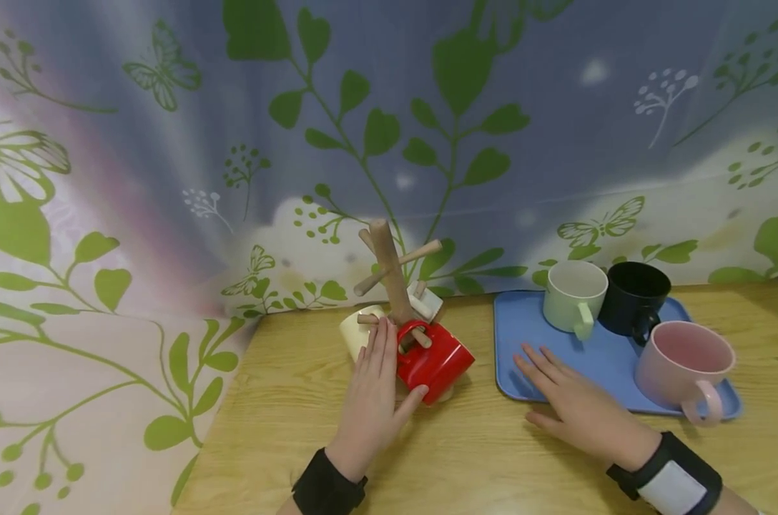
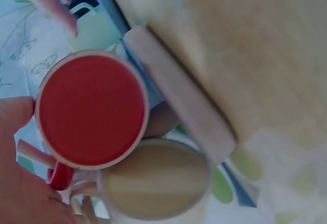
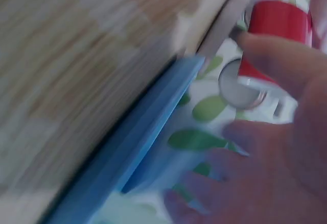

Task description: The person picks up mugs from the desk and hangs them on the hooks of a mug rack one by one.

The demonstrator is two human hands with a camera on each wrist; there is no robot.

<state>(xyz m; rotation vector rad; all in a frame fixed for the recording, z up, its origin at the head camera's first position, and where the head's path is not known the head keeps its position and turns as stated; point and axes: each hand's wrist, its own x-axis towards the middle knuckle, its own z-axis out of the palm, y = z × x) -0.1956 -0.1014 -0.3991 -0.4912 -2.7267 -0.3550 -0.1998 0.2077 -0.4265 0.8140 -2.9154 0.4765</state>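
Observation:
A red mug [image 1: 442,363] hangs tilted by its handle from a peg of a wooden mug tree [image 1: 392,275]. My left hand [image 1: 371,404] lies along the mug's left side with its fingers straight, their tips by the pegs. In the left wrist view the thumb touches the edge of the red mug [image 2: 92,109]. Behind that hand a cream mug [image 1: 355,330] is on the stand, partly hidden, and a small white mug [image 1: 425,303] is at the back. My right hand [image 1: 578,408] holds nothing, its fingers spread over the near left edge of a blue tray [image 1: 514,357].
On the tray are a pale green mug [image 1: 572,297], a black mug [image 1: 630,304] and a pink mug [image 1: 681,365], whose handle reaches past the near rim. A patterned curtain [image 1: 376,107] hangs behind the wooden table [image 1: 286,408].

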